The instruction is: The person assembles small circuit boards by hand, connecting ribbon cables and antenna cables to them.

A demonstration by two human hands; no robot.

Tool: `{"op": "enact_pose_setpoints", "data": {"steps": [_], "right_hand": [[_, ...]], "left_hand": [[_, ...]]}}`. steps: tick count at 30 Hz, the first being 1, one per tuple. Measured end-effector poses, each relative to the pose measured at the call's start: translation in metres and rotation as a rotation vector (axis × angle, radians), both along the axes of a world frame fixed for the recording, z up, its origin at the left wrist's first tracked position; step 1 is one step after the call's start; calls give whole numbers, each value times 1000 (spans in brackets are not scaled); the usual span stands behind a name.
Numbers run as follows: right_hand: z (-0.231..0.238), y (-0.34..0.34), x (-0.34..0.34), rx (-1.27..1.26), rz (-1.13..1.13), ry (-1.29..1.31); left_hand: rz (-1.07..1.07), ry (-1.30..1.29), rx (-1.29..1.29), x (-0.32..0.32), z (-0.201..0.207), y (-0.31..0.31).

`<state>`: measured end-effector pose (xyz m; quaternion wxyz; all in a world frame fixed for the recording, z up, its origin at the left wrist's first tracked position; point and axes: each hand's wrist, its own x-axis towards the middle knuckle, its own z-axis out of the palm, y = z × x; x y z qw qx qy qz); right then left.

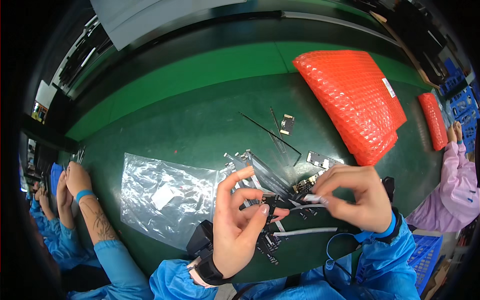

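My left hand (235, 237) is closed, pinching a small black circuit board (270, 200) between thumb and fingers, index finger raised. To its right, my right hand (361, 192) is closed too, its thumb and forefinger pinching the end of a thin dark flat cable (305, 207) that runs toward the left hand. Whether the cable joins the board, I cannot tell. Beneath and between my hands lies a loose pile of flat cables (267, 170). Close to my right fingers rests another black board (302, 185), with a further board (321, 160) just beyond it.
A clear plastic bag (167, 197) lies left of the pile. Farther off are a single board (286, 124) and thin dark strips (267, 131). A big red bubble-wrap package (355, 102) stands at right. Co-workers' arms (97, 217) show at left and a pink sleeve (452, 187) at right.
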<state>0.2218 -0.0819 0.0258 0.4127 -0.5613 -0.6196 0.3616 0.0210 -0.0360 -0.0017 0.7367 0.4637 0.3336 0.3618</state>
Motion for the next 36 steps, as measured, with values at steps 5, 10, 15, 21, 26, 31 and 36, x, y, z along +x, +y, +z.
{"op": "enact_pose_setpoints", "data": {"steps": [5, 10, 15, 21, 26, 31, 36], "right_hand": [[-4, -1, -14, -25, 17, -196], [-4, -5, -16, -93, 29, -200], [-9, -5, -19, 0, -58, -246], [-8, -6, -23, 29, -72, -312], [-13, -6, -26, 132, -115, -341], [-13, -7, -27, 141, -125, -356], [-12, -8, -26, 136, -113, -359]], "left_hand": [[-17, 63, -15, -4, -6, 2], [-10, 21, -58, -2, -4, 2], [-32, 11, -33, -2, -4, 3], [-29, -41, 8, -2, -4, 4], [-56, -55, -18, -3, -5, 3], [-17, -10, -6, 0, -8, 1], [13, 35, 27, 1, -9, 0]]}}
